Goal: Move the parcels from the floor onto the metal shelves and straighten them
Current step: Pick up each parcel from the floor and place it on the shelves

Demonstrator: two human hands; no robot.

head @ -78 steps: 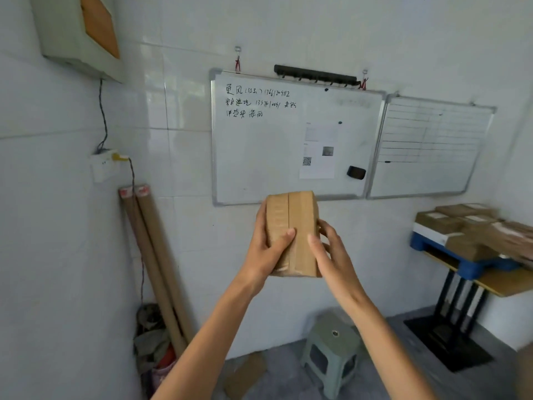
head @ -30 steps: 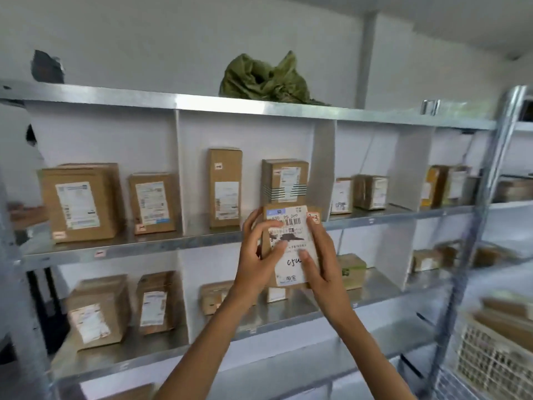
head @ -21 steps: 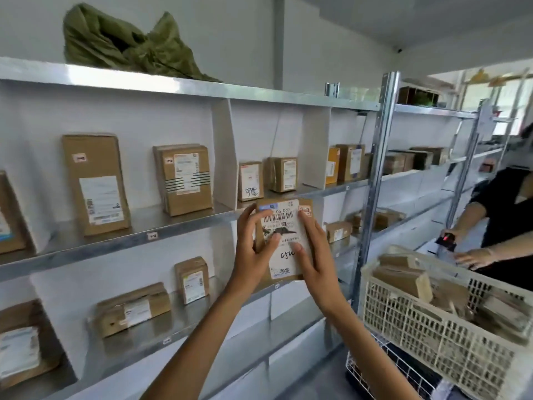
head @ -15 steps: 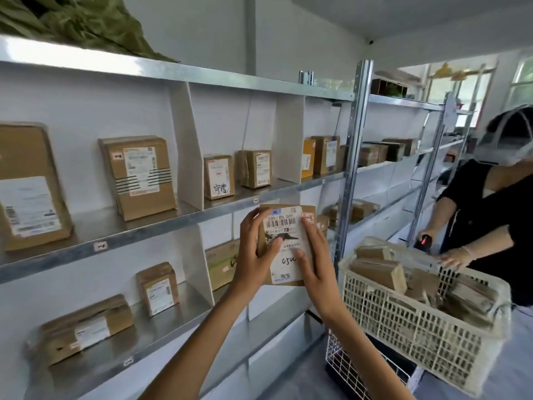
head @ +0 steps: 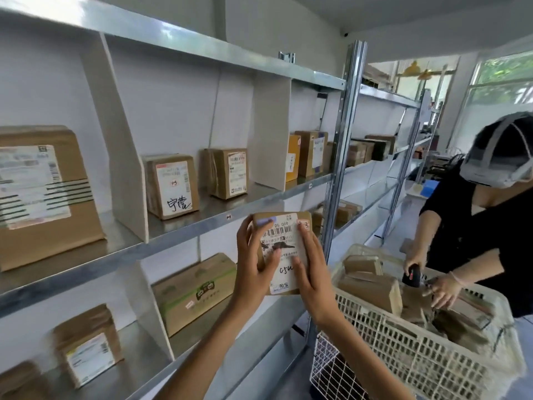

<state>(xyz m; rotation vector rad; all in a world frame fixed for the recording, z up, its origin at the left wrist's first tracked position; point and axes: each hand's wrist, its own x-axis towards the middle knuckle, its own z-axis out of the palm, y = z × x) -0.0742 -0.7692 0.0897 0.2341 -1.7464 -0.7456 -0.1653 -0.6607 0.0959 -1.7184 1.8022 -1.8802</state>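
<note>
At the far left a large box (head: 43, 194) stands on the middle shelf (head: 184, 229), its paper label facing out. A plain white divider (head: 121, 157) closes off its bay. Past the divider, two small boxes (head: 199, 180) stand upright in brown cardboard under glossy tape, one with handwriting on its label.

The parcel (head: 284, 246) is off the floor but not yet shelved. It is in the air just in front of the shelf's steel lip and slightly below it. It is a small, flat cardboard block held with its long axis upright and its white barcode label turned to the camera. The left hand (head: 253, 267) grips its left edge with the thumb across the label. The right hand (head: 313, 272) holds the right edge with one finger reaching up to the top corner. The bare stretch of shelf lies up, left and beyond, so the left hand is nearer to it. The parcel probably has to rise over the lip and go in base first.

To the right a cream plastic basket (head: 403, 350) with lattice walls holds more brown parcels. A second person (head: 476, 226) reaches into it, holding a scanner (head: 412, 274).
</note>
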